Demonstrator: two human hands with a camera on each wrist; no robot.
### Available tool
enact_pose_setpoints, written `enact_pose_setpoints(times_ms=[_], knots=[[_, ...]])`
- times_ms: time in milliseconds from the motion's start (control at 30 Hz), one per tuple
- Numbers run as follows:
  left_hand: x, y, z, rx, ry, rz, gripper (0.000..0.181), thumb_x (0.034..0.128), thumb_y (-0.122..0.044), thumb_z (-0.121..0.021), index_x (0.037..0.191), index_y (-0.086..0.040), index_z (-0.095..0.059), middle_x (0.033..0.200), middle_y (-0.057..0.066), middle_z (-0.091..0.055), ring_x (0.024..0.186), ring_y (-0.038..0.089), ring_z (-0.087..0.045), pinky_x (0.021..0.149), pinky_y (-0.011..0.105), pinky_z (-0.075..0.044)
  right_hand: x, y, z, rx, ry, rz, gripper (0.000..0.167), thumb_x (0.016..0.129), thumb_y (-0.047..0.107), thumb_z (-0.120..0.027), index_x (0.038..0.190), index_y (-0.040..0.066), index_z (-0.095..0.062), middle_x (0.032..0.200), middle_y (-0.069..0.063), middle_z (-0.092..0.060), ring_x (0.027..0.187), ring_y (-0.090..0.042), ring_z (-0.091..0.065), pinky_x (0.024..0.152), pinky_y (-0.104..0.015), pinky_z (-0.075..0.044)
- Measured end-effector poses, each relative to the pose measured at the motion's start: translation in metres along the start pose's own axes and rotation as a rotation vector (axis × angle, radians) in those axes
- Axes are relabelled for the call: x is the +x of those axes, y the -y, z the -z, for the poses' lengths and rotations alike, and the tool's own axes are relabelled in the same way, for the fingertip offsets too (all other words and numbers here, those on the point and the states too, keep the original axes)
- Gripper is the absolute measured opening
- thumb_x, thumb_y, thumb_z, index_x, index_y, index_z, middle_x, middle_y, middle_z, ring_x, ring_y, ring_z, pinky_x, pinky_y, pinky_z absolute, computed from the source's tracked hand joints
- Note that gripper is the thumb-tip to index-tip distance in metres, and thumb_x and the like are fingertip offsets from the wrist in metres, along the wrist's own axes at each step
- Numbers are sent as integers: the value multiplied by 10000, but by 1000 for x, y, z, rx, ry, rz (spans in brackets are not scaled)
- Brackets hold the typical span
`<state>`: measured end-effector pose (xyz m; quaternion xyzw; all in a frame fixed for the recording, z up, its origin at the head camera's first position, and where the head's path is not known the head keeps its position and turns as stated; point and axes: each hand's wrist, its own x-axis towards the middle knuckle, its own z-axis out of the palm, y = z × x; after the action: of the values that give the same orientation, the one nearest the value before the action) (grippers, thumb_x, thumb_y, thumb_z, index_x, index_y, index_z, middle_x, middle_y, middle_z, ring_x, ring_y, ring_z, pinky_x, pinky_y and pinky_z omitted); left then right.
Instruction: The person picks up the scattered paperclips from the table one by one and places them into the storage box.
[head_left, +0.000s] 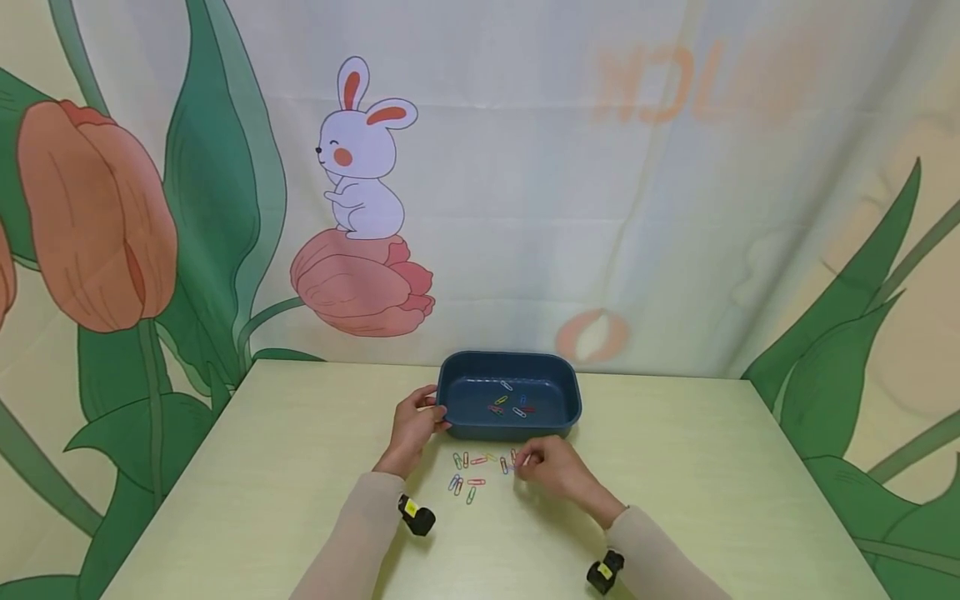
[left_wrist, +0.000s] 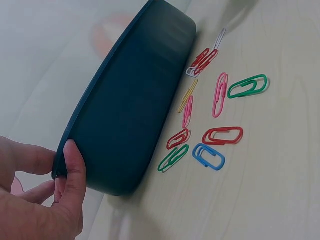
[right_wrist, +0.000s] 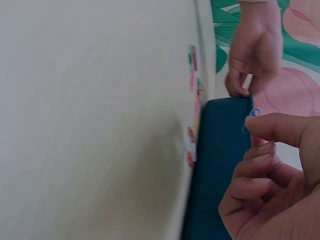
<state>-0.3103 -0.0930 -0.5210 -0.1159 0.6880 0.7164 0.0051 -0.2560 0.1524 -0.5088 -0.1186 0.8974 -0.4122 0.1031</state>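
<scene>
A dark blue tray (head_left: 487,432) stands at the back of the table, with several paper clips inside it. My left hand (head_left: 416,429) grips its left end, thumb outside the wall (left_wrist: 120,100) and fingers at the rim. Between thumb and forefinger my right hand (right_wrist: 275,170) pinches a blue paper clip (right_wrist: 245,128); in the head view this hand (head_left: 558,471) is just in front of the tray's right part. Loose clips in several colours lie before the tray, among them a green one (left_wrist: 247,86) and a blue one (left_wrist: 209,157).
The pale table (head_left: 262,500) reaches back to a printed curtain (head_left: 510,208) with a rabbit and tulips, which hangs close behind the tray. A small black camera is worn at each wrist.
</scene>
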Motion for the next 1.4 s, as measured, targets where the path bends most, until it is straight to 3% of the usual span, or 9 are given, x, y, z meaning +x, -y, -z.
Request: enact_pose_setpoints(times_ms=[367, 733, 1033, 1400], knots=[[-2, -3, 0, -3, 6, 5, 501, 914, 35, -567, 1406, -31, -503, 1104, 147, -488, 836, 260, -633, 755, 305, -611, 4, 24, 30, 82, -26, 0, 32, 869, 98, -702, 846, 77, -697, 683, 8, -581, 610, -116, -472, 544, -235, -400], [-2, -2, 0, -2, 6, 3, 500, 919, 29, -566, 1410, -37, -500, 1112, 153, -489, 843, 264, -632, 765, 314, -610, 25, 29, 54, 150, -67, -86, 53, 877, 165, -723, 887, 133, -682, 748, -27, -606, 705, -202, -525, 619, -294, -416], [-1, 0, 1, 3, 12, 3, 492, 924, 23, -563, 1408, -38, -502, 1120, 152, -488, 836, 248, -632, 773, 311, -608, 44, 36, 61, 139, -87, -118, 56, 898, 192, -700, 910, 143, -675, 804, -19, -662, 779, -192, -587, 729, -308, -451], [0, 1, 2, 3, 11, -1, 498, 922, 30, -560, 1412, -29, -496, 1099, 144, -477, 833, 249, -623, 763, 316, -610, 70, 39, 63, 134, -117, -132, 67, 903, 225, -691, 901, 160, -674, 946, -23, -671, 881, -243, -565, 755, -342, -445]])
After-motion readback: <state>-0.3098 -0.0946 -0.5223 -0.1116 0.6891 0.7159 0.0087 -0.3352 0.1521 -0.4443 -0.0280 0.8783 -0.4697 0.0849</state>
